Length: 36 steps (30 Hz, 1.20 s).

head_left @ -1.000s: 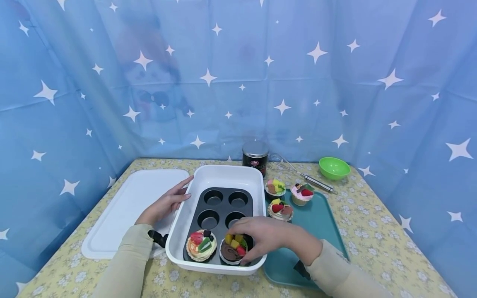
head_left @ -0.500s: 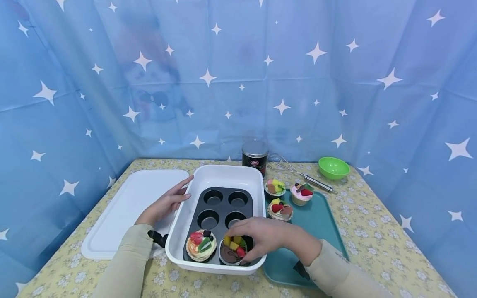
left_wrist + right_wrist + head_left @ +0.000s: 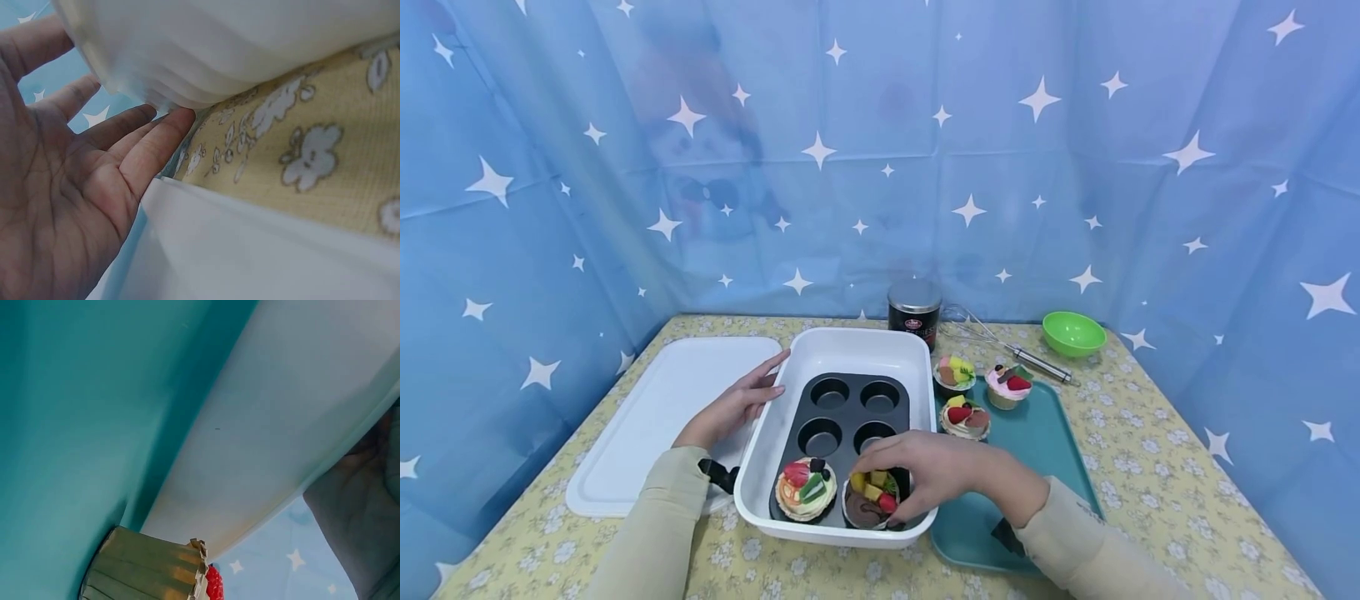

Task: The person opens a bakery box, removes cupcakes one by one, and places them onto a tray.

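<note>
A deep white bin (image 3: 895, 350) holds a black muffin pan (image 3: 887, 385). In the pan's near row sit two cupcakes: a cream cupcake (image 3: 796, 502) with fruit at left, and a chocolate cupcake (image 3: 861, 510) with fruit cubes at right. My right hand (image 3: 932, 468) holds that chocolate cupcake, thumb and fingers on opposite sides of it. Its fingertips are partly hidden in the right wrist view. Against the bin's outer left wall rests my left hand (image 3: 737, 407); the left wrist view shows its fingers (image 3: 153, 153) fairly straight, touching the wall.
Right of the bin, a teal tray (image 3: 1037, 442) carries several cupcakes, among them a pink-frosted cupcake (image 3: 1006, 387). A whisk (image 3: 1030, 358), a green bowl (image 3: 1073, 333) and a black tin (image 3: 913, 312) stand behind. A white lid-like panel (image 3: 655, 425) lies at left.
The head view has shifted very slightly. Both hands keep their places, the right still on the chocolate cupcake in the pan and the left still at the bin wall.
</note>
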Each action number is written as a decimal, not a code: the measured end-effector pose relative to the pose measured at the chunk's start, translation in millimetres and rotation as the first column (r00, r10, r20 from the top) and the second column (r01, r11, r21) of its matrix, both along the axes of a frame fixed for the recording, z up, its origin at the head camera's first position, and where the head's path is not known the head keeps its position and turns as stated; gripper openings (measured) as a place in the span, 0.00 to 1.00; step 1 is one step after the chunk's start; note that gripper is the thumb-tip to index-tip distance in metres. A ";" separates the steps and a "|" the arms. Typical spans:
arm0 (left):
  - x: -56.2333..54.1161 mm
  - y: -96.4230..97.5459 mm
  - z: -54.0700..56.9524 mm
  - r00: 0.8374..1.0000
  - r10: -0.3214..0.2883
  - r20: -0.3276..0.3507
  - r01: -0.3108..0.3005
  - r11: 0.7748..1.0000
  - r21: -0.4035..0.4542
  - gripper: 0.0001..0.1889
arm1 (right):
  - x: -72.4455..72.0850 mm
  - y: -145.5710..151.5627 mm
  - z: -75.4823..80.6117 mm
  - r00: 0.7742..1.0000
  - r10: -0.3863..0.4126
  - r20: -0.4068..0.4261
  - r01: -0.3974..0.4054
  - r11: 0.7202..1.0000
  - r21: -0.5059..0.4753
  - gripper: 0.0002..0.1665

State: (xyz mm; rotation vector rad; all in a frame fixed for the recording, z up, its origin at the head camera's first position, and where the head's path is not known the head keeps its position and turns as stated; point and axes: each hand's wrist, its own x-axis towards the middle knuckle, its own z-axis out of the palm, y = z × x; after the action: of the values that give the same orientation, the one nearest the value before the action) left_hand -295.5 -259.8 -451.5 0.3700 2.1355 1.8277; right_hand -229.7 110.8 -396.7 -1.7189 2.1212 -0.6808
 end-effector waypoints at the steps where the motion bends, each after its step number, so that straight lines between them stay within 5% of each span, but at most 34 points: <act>1: 0.1 0.1 0.2 1.000 -0.001 0.001 0.001 1.000 0.000 0.38 | -0.4 0.2 0.0 1.000 0.004 0.006 -0.004 1.000 -0.009 0.37; 8: -0.1 0.2 0.0 1.000 0.003 0.003 -0.003 1.000 0.002 0.39 | -1.8 1.0 -0.1 0.999 0.037 0.038 -0.035 0.997 -0.062 0.37; 20: -0.6 -0.4 -0.6 1.000 0.003 -0.017 -0.003 1.000 -0.005 0.38 | -2.5 3.1 1.8 0.999 -0.014 0.040 0.017 0.998 -0.068 0.37; 36: -0.2 -0.9 -1.4 1.000 0.012 -0.011 -0.012 1.000 -0.019 0.37 | -0.1 10.6 16.4 0.989 -0.151 -0.010 0.150 0.987 -0.066 0.38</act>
State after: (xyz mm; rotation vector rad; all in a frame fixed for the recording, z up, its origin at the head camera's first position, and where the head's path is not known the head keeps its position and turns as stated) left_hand -295.8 -260.7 -452.9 0.3644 2.1653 1.8144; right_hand -229.9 121.5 -380.3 -1.6122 2.2802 -0.7885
